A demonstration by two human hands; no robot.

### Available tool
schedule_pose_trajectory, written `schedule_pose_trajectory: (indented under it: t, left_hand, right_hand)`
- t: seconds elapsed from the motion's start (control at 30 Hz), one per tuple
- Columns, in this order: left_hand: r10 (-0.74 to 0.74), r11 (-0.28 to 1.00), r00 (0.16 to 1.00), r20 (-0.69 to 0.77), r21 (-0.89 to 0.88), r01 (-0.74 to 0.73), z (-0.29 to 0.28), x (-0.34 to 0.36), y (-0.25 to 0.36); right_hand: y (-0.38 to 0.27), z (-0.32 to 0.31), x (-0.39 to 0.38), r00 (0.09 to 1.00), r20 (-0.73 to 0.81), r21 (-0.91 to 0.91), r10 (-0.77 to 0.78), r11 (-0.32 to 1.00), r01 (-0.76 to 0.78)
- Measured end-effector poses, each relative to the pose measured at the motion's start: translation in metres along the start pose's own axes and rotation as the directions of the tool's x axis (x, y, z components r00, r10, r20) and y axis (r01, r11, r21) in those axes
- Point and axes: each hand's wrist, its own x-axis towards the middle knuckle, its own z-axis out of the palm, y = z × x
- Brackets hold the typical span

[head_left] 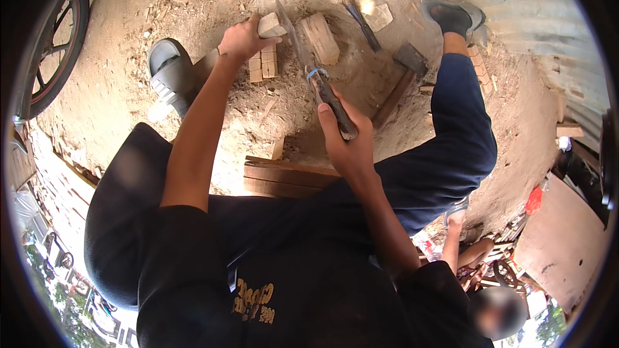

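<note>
My left hand [240,40] grips a pale squared wood block [270,26] by its side, out in front of me. My right hand [349,138] is wrapped round the dark handle of a machete [297,44], which has a blue band where the blade begins. The long, narrow blade points away from me and passes just right of the block; whether they touch I cannot tell. Below my left hand is a small stack of cut wood blocks [263,66]. A thicker wood chunk [320,38] lies right of the blade.
An axe-like tool [410,59] with a wooden handle lies right of my hands, and a dark bar-shaped tool [363,24] beyond it. Wood planks [284,177] are beneath me. A wheel [61,45] stands far left, corrugated sheeting [522,9] right. Another person sits lower right.
</note>
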Motion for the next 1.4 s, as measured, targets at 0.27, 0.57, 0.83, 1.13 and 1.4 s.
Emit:
schedule_pose_trajectory:
  t: [0.27,0.57,0.83,1.13,1.4]
  left_hand:
    - [0.011,1.000,1.000,-0.020,-0.004,-0.011,0.000,0.001,-0.001]
    - [0.021,1.000,1.000,-0.013,-0.005,-0.021,0.000,0.000,-0.005]
    - [0.015,1.000,0.999,-0.028,0.010,-0.015,0.009,0.005,-0.007]
    - [0.002,1.000,1.000,0.000,-0.022,-0.002,-0.002,0.006,-0.003]
    - [-0.021,1.000,1.000,0.019,-0.004,0.021,-0.004,0.005,-0.004]
  right_hand:
    - [0.002,-0.008,-0.035,0.999,-0.011,-0.077,0.036,0.996,-0.036]
    - [0.003,-0.030,-0.066,0.999,0.048,-0.162,0.012,0.987,-0.004]
    - [0.005,-0.035,-0.077,1.000,0.014,-0.147,-0.002,0.989,0.004]
    - [0.000,-0.042,-0.073,0.997,-0.038,-0.137,-0.067,0.989,0.061]
    - [-0.027,-0.028,-0.075,1.000,-0.003,-0.106,-0.014,0.994,0.013]
